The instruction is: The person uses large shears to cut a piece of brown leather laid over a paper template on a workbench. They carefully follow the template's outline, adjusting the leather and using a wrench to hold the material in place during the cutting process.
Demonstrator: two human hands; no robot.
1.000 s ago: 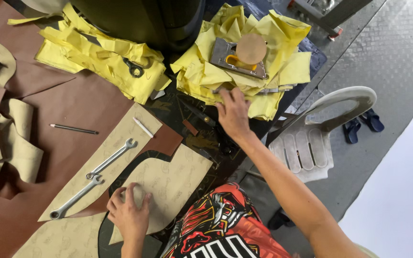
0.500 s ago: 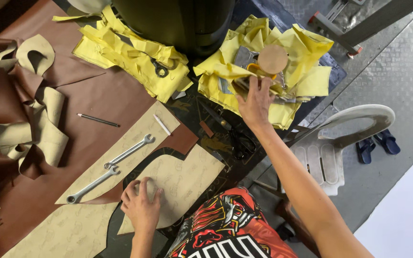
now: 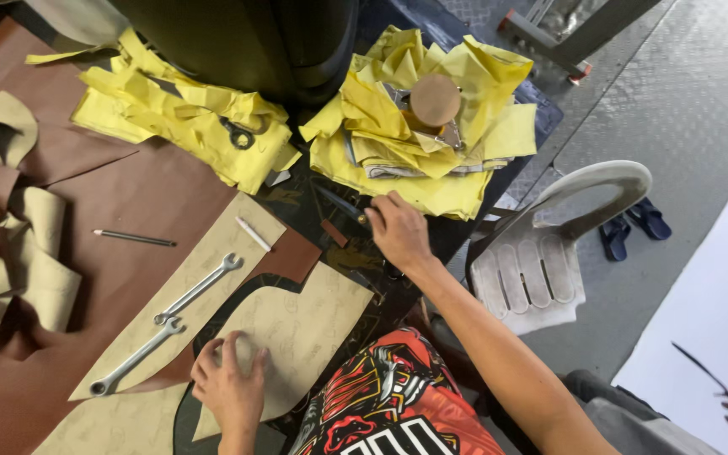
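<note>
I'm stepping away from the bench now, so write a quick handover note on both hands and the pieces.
Left hand: pressed flat on the tan pattern piece, fingers spread.
Right hand: at the dark scissors below the yellow scrap pile; grip not clear.
Two wrenches weigh down the long tan piece on the brown leather sheet.
Pencil lies on that leather.
Several curved shapes lie cut; the piece under the left hand is uncut.

Only one view is given, taken from a camera worn on the head. The table (image 3: 128,211) is seen from above and from close by, with the floor (image 3: 684,101) seen at the right.
</note>
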